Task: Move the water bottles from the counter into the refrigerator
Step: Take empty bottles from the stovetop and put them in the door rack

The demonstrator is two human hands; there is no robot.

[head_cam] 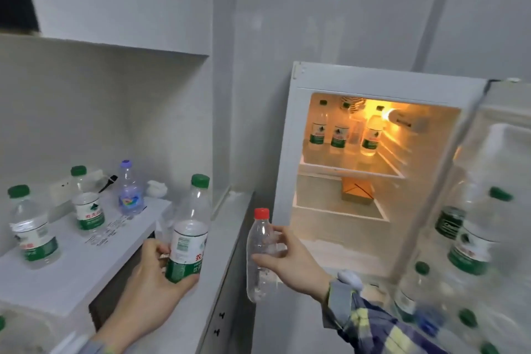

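Beside the counter (57, 276), my left hand (149, 282) grips a green-capped bottle (188, 238); my right hand (290, 261) wraps a red-capped bottle (260, 250) upright before the open, lit refrigerator (290, 152).

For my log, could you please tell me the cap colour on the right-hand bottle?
Red, seen in the head view: cap.

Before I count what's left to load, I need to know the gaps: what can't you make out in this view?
- Refrigerator door shelves, head view: bottles there are motion-blurred, so their number is unclear.
- Bottom left corner: a green cap is cut off by the frame edge.
- Top shelf: the front three bottles hide anything behind them.
- Bottle labels: too blurred to read.
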